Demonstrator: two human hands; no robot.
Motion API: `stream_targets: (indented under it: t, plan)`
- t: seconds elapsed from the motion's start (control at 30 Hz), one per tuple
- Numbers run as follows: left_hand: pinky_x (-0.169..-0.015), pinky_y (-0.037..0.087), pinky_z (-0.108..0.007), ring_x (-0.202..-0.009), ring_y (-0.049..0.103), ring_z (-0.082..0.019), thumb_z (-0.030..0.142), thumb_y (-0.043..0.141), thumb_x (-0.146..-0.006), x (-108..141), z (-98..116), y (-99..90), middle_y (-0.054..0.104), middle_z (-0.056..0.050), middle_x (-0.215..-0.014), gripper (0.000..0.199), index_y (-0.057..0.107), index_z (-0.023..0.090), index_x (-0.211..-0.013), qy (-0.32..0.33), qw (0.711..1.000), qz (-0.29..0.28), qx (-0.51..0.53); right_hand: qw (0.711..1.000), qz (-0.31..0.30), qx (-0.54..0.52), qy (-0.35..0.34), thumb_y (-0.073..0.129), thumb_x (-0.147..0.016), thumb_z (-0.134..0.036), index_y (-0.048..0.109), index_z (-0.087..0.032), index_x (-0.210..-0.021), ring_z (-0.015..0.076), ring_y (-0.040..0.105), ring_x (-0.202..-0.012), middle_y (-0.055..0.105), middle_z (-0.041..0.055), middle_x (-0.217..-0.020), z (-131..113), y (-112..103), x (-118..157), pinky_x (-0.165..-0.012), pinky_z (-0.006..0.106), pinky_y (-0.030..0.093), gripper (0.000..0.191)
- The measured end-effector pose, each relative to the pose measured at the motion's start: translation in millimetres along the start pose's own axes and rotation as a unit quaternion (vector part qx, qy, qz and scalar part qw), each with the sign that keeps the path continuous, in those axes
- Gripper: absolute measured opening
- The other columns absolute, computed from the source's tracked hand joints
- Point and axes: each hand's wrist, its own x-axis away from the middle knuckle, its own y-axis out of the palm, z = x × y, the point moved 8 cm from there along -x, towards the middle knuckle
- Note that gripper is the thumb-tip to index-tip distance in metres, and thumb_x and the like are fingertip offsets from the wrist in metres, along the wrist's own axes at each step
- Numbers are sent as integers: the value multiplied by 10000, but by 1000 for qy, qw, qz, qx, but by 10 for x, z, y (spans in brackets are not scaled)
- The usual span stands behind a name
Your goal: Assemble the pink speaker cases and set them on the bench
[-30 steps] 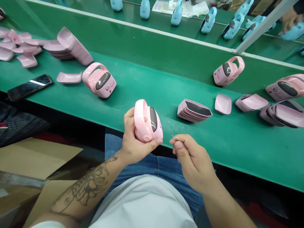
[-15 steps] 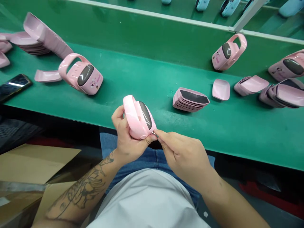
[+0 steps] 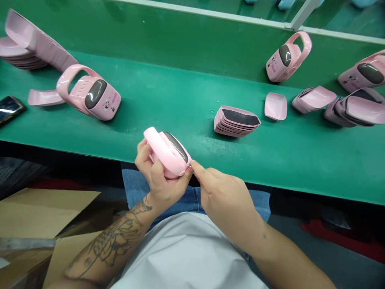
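Head view: left hand (image 3: 159,182) clamped on pink case (image 3: 167,156); right hand (image 3: 224,192) pinches thin tool (image 3: 189,165) at case edge. Script (image 3: 112,100) on left worktop (image 3: 168,96) unit (image 3: 102,98) illegible.

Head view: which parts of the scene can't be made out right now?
All in the head view:
- Thin metallic piece: mostly covered by the right hand; its tip is too small to tell.
- Held pink housing: underside hidden by the left hand.
- Phone: cut off by the left edge.
- Rightmost pink housing: cut off by the right edge.
- Blue piece: cut off by the top edge.
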Motion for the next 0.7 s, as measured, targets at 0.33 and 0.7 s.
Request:
stream_targets:
  t: [0.33,0.7]
  plan:
    - [-1136,479,-680,-1439,538,-421,332,932,-776,102,150,135,448,-108,-1446,485,549,278,-1068,-61,995,75,-11,990,-60,-50,119,456,-1039,-175,553,-229,-1641,239,786,-783,836,98,-1005,75,283,-72,-611,315,504,612]
    - [-1111,458,-715,-1415,531,-401,209,932,-787,119,247,243,409,-104,-1394,536,465,276,-1041,1,990,134,-44,980,-66,-69,175,419,-1037,-136,498,-243,-1677,234,796,-911,834,99,-1163,128,357,-109,-742,305,567,654]
